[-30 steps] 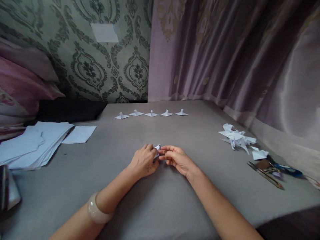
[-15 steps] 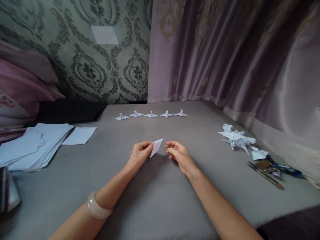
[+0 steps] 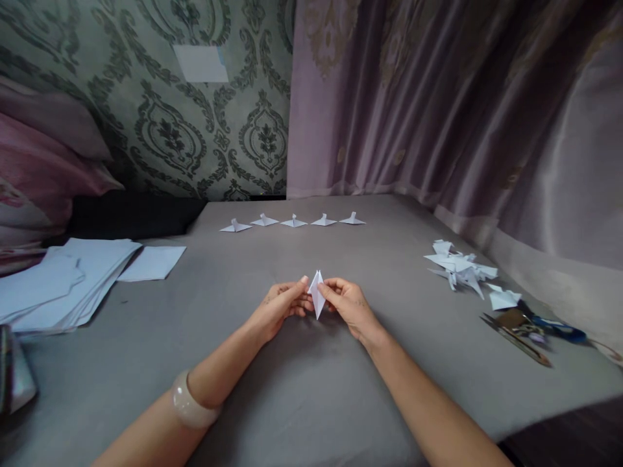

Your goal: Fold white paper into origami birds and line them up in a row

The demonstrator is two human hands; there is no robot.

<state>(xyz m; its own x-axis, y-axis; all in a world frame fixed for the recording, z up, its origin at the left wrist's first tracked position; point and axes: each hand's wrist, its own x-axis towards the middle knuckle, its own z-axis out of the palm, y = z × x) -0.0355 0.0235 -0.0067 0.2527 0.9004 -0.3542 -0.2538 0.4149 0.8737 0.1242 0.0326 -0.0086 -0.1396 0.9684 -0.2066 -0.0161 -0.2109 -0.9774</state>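
patterned wallpaper (image 3: 170, 133) and a lilac curtain (image 3: 335, 117) close off the far side of a grey desk (image 3: 311, 402). near the middle of it, between my two hands, is the folded paper (image 3: 318, 303), a slim white diamond with one point down and a split top. from the head view alone, i can't tell whether the lower point touches the desk.

my right hand (image 3: 348, 301) is closed in a pinch, thumb on the front of the paper and fingers behind. my left hand (image 3: 282, 305) is half open beside it, thumb raised off the fingers; whether a fingertip meets the left edge, i can't make out.

all the sure hold comes from one side, so i judge a loose pinch could let the paper swivel or drop, while a hard one could crumple the thin layers. a left finger catching the small flap jutting out on that side could bend it off its crease or tear it.

the five small folded papers (image 3: 294, 222) in a row sit well beyond my reach of the moment; the pile of folded pieces (image 3: 460, 267) and the stack of sheets (image 3: 73, 282) are also well apart, so i see little risk of knocking them.
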